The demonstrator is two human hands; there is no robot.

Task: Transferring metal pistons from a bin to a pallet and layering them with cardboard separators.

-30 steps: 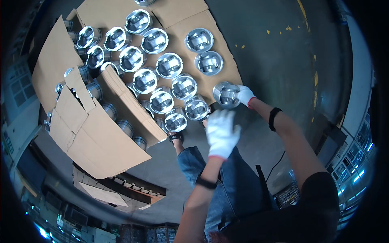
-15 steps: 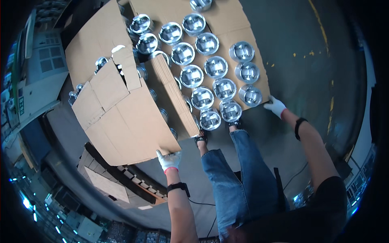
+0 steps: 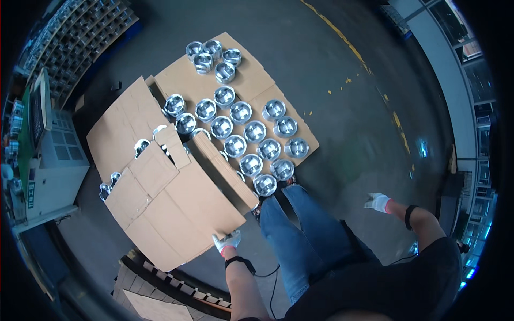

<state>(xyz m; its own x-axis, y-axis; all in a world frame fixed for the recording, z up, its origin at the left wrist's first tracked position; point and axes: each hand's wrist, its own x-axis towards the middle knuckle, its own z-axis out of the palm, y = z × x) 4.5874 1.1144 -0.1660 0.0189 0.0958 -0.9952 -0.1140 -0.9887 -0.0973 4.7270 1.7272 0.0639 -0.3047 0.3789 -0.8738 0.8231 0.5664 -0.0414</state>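
My left hand (image 3: 227,241), in a white glove, pinches the near edge of a large brown cardboard sheet (image 3: 184,211), with the thumb on top. My gloved right hand (image 3: 379,203) is off to the right over the floor, fingers stretched out, holding nothing. Shiny silver pistons (image 3: 255,131) stand in slanting rows on another cardboard sheet (image 3: 257,72) in front of me. A long folded cardboard strip (image 3: 227,172) lies between the rows and the left sheet. Through gaps and along the edge of the left sheet, a few more pistons (image 3: 141,147) show; others beneath it are hidden.
A pale machine cabinet (image 3: 64,147) stands at the left. Racks holding many parts (image 3: 88,40) rise at the far left. A curved dark-edged stand (image 3: 176,286) is near my left arm. Yellow line marks (image 3: 342,35) run along the grey floor (image 3: 353,128).
My right hand has let go of the right sheet's near corner and moved away to the right. My left hand stays on its sheet. The view has shifted, showing more pistons at the far end.
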